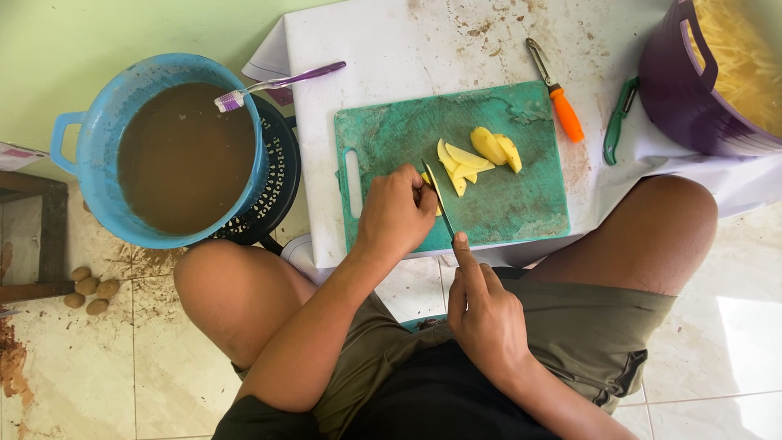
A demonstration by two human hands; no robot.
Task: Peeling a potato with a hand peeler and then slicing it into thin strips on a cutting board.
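Person seated, bare knees either side of a low white table [391,49]. Green cutting board [505,204] lies on the table, near edge toward the person. Left hand [397,213] rests on the board, fingers curled down over a small yellow potato piece [427,181], mostly hidden under the fingertips. Right hand [482,314] closed around the handle of a knife [438,195], forefinger stretched along the spine; blade stands on edge just beside the left fingertips, tip pointing away from the person. Cut potato slices [481,155] lie in a loose cluster on the board, just beyond the blade. Orange-handled peeler [558,94] on the table past the board's far right corner; green-handled peeler [619,122] near it, beside a purple bucket [680,98] holding pale yellow strips. Left of the table, a blue tub [90,163] of brown water with a toothbrush [277,81] across its rim. Small unpeeled potatoes [88,292] on the tiled floor
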